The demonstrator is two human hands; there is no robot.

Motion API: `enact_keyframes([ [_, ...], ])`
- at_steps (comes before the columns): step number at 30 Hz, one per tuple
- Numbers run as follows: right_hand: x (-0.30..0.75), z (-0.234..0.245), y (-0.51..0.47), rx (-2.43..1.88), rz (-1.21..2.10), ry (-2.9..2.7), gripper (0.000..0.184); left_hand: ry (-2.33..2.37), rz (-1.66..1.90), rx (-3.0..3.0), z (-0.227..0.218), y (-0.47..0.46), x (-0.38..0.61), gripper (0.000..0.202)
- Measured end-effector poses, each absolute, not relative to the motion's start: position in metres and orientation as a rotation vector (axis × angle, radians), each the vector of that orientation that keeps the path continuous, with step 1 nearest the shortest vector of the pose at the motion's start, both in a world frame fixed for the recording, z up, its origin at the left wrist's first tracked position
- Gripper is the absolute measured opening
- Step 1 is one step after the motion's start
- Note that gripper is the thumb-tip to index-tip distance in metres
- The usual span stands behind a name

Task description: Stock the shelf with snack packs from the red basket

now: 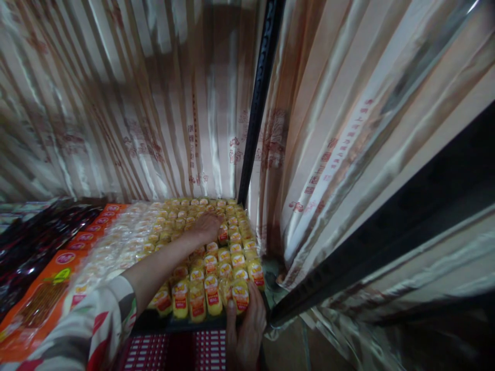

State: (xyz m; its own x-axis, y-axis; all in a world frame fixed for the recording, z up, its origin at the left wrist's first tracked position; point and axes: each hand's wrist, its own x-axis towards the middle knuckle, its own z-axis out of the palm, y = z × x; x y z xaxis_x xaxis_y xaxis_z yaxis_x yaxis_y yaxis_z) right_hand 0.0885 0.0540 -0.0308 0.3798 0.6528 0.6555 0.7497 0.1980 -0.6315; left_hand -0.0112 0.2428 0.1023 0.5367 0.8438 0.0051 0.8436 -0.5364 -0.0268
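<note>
Rows of small yellow packaged snacks with red-and-white labels (pixel 212 293) stand close together on a dark shelf (pixel 166 325). My left hand (pixel 209 228) reaches across them into the back rows, touching or just above the packs. Its fingers are blurred and partly hidden, so their grip does not show. At the front right corner, my right hand (pixel 249 324) has its thumb on one side and its fingers on the other side of a yellow snack pack (pixel 240 297). That pack stands upright in the front row.
Left of the yellow packs lie clear-wrapped pale packs (pixel 124 232), orange packets (pixel 50 283) and dark shiny packets (pixel 34 252). Printed curtains (pixel 174 129) hang behind and to the right. A black upright post (pixel 257 103) rises at the back corner. Below sits a red slotted crate (pixel 211 350).
</note>
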Motion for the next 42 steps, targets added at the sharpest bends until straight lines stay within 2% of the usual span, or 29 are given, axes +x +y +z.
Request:
enact_keyframes([
  [8, 0.088, -0.032, 0.053, -1.514, -0.09, -1.314, 0.049, -1.575, 0.057, -2.697, 0.107, 0.24, -0.003, 0.033],
  [11, 0.088, -0.032, 0.052, -1.525, -0.079, -1.317, 0.049, -1.606, -0.012, -2.664, 0.105, 0.238, -0.004, 0.035],
  [16, 0.088, -0.031, 0.052, -1.52, -0.069, -1.327, 0.049, -1.51, -0.298, -2.734, 0.101, 0.234, -0.016, 0.018],
  [19, 0.087, -0.03, 0.051, -1.524, -0.054, -1.322, 0.048, -1.403, -0.46, -2.8, 0.102, 0.232, -0.027, 0.018],
  [24, 0.087, -0.032, 0.051, -1.514, -0.037, -1.313, 0.049, -1.439, -0.496, -2.878, 0.113, 0.211, -0.035, 0.018],
  [29, 0.089, -0.037, 0.051, -1.517, 0.007, -1.293, 0.05, -1.371, -0.538, -3.205, 0.125, 0.16, -0.022, 0.022],
  [34, 0.09, -0.038, 0.049, -1.517, 0.019, -1.301, 0.049, -1.344, -0.399, -3.359, 0.119, 0.116, -0.007, 0.017],
  [39, 0.09, -0.034, 0.048, -1.518, 0.016, -1.323, 0.046, -1.415, -0.129, -3.288, 0.104, 0.108, -0.001, 0.025],
  [42, 0.089, -0.035, 0.049, -1.502, -0.013, -1.314, 0.055, -1.424, -0.193, -3.274, 0.109, 0.112, -0.004, 0.022],
])
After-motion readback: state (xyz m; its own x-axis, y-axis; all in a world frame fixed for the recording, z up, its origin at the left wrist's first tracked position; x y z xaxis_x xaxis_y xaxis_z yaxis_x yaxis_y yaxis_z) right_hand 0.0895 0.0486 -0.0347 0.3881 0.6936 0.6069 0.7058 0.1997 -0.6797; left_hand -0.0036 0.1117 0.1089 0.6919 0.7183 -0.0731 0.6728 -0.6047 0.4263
